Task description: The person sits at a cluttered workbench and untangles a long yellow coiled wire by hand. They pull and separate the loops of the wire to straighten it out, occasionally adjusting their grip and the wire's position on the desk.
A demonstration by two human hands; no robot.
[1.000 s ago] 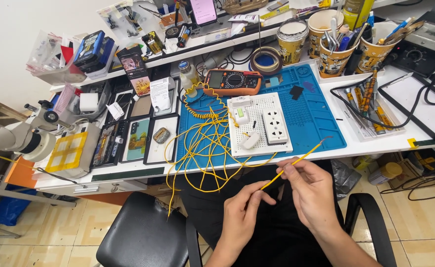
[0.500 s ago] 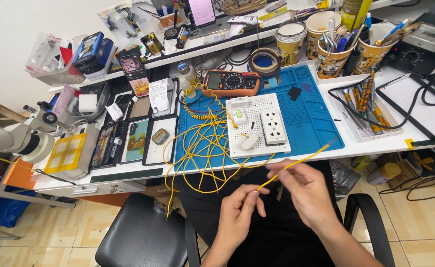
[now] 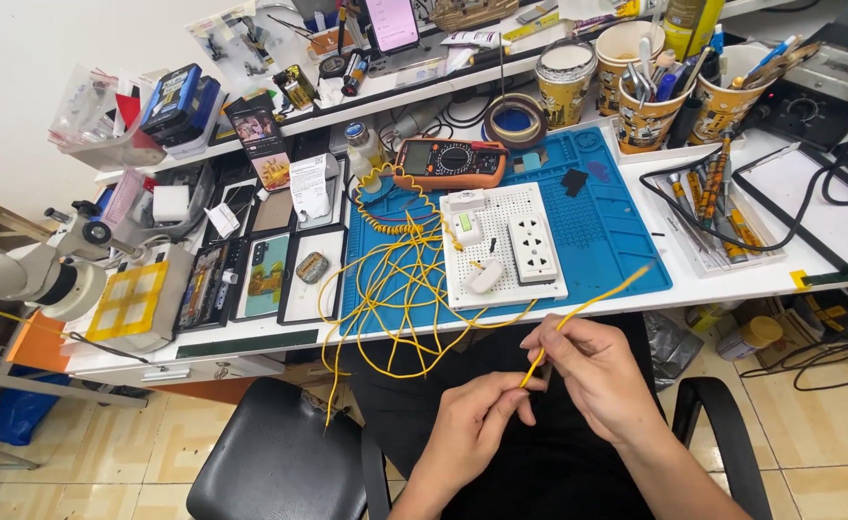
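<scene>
Below the bench edge (image 3: 501,327), both hands' fingers (image 3: 539,358) pinch a yellow wire (image 3: 592,303) over the lap.

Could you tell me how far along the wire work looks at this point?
Done: nothing clearly finished. In hand: both hands, left hand and right hand, pinch one yellow wire above the lap. Left: a tangle of yellow wires lies on the blue mat by the white socket board.

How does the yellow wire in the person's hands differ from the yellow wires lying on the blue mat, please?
The held yellow wire is one nearly straight piece, pinched between the left hand and right hand below the desk edge. The yellow wires on the mat are many, looped and tangled, lying on the blue mat, with some hanging over the desk edge. Both look alike in colour and thickness.
</scene>
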